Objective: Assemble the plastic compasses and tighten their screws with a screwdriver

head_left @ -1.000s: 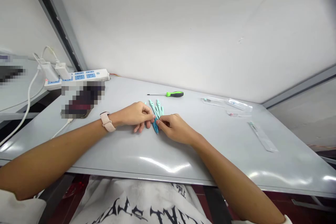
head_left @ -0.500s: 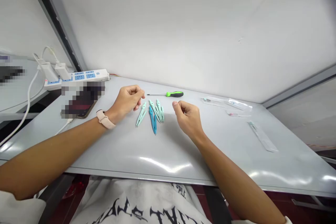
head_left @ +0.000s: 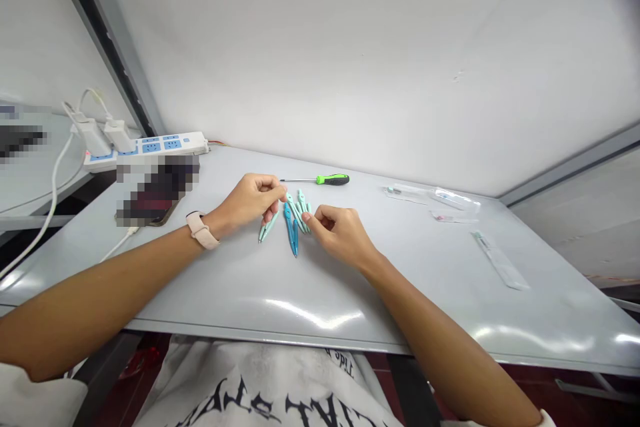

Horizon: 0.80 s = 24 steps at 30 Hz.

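Note:
Mint-green drawing compasses lie in a loose group with a blue compass [head_left: 291, 230] in front of me. My left hand [head_left: 255, 199] is closed, thumb and fingertips pinched at the head of the middle mint compass [head_left: 297, 211]. It partly covers the left mint compass [head_left: 269, 228], whose points show below the fingers. From the right, my right hand [head_left: 343, 230] has its thumb and curled fingers at the legs of the right mint compass [head_left: 301, 197]; the exact contact is hidden. Behind them lies a screwdriver [head_left: 333, 179] with a green and black handle.
Several clear plastic sleeves with small items, one being a long sleeve [head_left: 500, 260], lie at the right. A power strip [head_left: 187, 142] with white plugs and a blurred phone [head_left: 163, 197] on a white cable are at the left. A wall [head_left: 350, 80] rises behind the table [head_left: 240, 293].
Both hands have moved inward to the compasses. My left hand shifted right to the mint compass heads; my right hand came left and slightly nearer me, onto the right compass's legs.

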Each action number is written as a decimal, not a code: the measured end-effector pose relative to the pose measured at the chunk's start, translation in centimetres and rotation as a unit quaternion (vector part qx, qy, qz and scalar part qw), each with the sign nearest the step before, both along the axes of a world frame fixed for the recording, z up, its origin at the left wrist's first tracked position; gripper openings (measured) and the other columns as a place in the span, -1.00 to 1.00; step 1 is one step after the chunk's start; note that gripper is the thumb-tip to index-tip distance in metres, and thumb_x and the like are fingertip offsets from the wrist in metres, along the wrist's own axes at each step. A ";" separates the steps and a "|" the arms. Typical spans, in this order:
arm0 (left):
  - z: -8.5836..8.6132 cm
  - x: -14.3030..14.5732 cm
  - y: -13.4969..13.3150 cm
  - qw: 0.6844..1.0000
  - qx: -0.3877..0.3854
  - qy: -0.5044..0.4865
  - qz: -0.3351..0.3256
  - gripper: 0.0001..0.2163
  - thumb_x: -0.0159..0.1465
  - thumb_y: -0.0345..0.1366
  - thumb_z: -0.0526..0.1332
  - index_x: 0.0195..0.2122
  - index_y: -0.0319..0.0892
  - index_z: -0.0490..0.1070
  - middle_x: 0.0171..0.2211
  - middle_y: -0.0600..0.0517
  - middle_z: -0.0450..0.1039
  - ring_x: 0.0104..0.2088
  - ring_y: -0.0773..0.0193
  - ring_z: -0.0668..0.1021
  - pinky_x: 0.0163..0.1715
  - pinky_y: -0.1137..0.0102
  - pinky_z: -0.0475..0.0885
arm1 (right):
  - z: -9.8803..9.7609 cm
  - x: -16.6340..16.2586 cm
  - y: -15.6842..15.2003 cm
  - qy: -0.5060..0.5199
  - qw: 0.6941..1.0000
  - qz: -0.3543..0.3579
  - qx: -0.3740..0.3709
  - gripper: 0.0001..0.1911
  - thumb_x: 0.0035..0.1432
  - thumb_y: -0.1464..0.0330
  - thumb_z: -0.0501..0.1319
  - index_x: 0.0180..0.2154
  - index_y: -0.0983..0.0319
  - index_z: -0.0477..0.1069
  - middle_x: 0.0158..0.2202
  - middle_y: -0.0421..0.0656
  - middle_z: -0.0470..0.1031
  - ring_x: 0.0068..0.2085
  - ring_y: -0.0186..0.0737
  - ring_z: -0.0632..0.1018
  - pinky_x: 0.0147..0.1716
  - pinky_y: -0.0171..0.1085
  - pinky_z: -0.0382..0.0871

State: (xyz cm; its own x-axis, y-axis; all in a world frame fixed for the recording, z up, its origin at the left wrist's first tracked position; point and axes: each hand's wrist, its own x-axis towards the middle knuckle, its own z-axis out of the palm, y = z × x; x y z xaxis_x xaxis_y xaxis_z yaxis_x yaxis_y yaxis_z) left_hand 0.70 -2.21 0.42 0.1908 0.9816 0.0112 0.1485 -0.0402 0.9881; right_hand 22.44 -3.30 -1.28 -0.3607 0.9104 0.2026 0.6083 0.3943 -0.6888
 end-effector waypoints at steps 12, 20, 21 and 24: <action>-1.2 0.0 0.4 0.993 -0.025 0.060 -0.095 -0.73 0.38 -0.13 0.21 -0.37 -0.21 0.47 -0.53 0.04 0.49 -0.56 0.35 0.55 -0.50 0.44 0.48 | 0.2 -1.3 -1.2 -0.165 0.983 0.031 -0.070 -0.78 0.24 0.19 0.29 -0.34 0.17 0.37 -0.55 -0.27 0.39 -0.48 -0.26 0.36 -0.41 -0.25 0.13; -1.4 -0.1 0.5 0.992 -0.022 0.077 -0.097 -0.76 0.35 -0.16 0.23 -0.37 -0.21 0.49 -0.52 0.04 0.50 -0.55 0.34 0.55 -0.52 0.45 0.48 | 0.9 -1.0 -1.0 -0.134 0.984 0.017 -0.115 -0.82 0.20 0.30 0.26 -0.41 0.17 0.32 -0.56 -0.27 0.38 -0.49 -0.28 0.34 -0.44 -0.27 0.12; -1.4 -0.1 0.5 0.992 -0.023 0.077 -0.098 -0.77 0.35 -0.17 0.23 -0.37 -0.21 0.49 -0.53 0.04 0.50 -0.55 0.34 0.55 -0.52 0.45 0.48 | 0.9 -1.0 -0.9 -0.128 0.984 0.023 -0.119 -0.82 0.20 0.30 0.26 -0.41 0.16 0.31 -0.57 -0.28 0.37 -0.50 -0.28 0.33 -0.44 -0.27 0.12; -1.4 -0.1 0.5 0.992 -0.024 0.072 -0.098 -0.77 0.34 -0.18 0.24 -0.38 -0.20 0.50 -0.53 0.03 0.50 -0.56 0.34 0.54 -0.54 0.46 0.48 | 0.7 -0.7 -0.8 -0.110 0.985 0.039 -0.124 -0.81 0.22 0.29 0.25 -0.42 0.16 0.30 -0.57 -0.29 0.35 -0.52 -0.29 0.32 -0.46 -0.27 0.12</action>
